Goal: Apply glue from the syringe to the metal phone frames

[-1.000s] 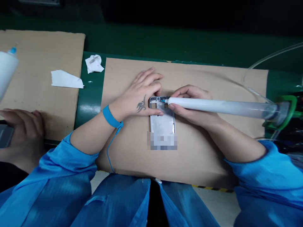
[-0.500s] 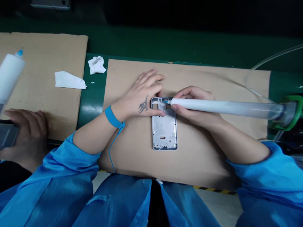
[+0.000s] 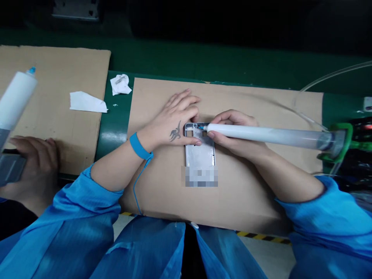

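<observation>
A pale metal phone frame (image 3: 200, 155) lies flat, its long side pointing toward me; its lower end is blurred by a pixel patch. My left hand (image 3: 176, 124) steadies the frame's upper left corner, thumb across its face and bent index finger by the top edge. In my right hand (image 3: 236, 133) is a long white dispensing syringe (image 3: 261, 132), held almost level between thumb and fingers. Its blue tip (image 3: 201, 127) is at the upper part of the frame; whether it touches cannot be told. A blue wrist strap (image 3: 139, 146) circles my left wrist.
Brown cardboard (image 3: 162, 186) lies beneath the work on a green table (image 3: 114, 128). Crumpled white paper (image 3: 120, 84) and a torn paper strip (image 3: 87, 102) lie leftward. A co-worker's hand (image 3: 35, 166) and another syringe (image 3: 17, 99) are far left. A clear hose (image 3: 325, 77) curves at right.
The view has shifted slightly. Both hands, the phone frame and the syringe tip keep nearly the same places relative to each other.
</observation>
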Demonstrator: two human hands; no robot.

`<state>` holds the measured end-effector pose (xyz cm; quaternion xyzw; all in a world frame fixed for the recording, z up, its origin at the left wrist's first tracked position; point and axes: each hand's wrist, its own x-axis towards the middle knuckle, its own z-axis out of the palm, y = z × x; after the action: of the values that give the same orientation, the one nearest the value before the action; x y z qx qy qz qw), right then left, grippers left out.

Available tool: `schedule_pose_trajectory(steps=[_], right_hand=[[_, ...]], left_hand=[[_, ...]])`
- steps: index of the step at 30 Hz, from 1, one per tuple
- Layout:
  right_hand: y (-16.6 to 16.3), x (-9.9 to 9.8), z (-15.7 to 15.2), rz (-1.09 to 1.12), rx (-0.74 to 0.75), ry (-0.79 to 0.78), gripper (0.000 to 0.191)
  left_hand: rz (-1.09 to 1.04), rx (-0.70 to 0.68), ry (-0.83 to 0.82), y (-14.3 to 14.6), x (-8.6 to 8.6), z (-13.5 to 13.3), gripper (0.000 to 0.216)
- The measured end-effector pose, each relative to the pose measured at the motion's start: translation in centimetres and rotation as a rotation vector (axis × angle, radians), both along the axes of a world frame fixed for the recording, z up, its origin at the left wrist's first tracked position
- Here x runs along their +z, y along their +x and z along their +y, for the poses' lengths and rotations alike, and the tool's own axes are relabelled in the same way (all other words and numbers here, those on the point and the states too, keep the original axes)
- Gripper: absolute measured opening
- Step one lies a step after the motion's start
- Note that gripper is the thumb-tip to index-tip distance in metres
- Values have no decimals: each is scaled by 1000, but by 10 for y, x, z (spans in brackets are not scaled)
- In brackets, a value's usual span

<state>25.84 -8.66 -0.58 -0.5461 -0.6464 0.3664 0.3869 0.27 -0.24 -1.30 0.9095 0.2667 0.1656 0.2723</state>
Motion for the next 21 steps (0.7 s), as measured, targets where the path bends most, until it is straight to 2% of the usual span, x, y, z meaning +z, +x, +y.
schedule_pose_trajectory(steps=[10,21], right_hand=[[-1,0,-1,5,-17,-6,31],[-3,0,0,15,-54,-9,41]], left_hand=[[17,11,-9,0,8,-2,75],[-3,20,-44,0,5,1,77]])
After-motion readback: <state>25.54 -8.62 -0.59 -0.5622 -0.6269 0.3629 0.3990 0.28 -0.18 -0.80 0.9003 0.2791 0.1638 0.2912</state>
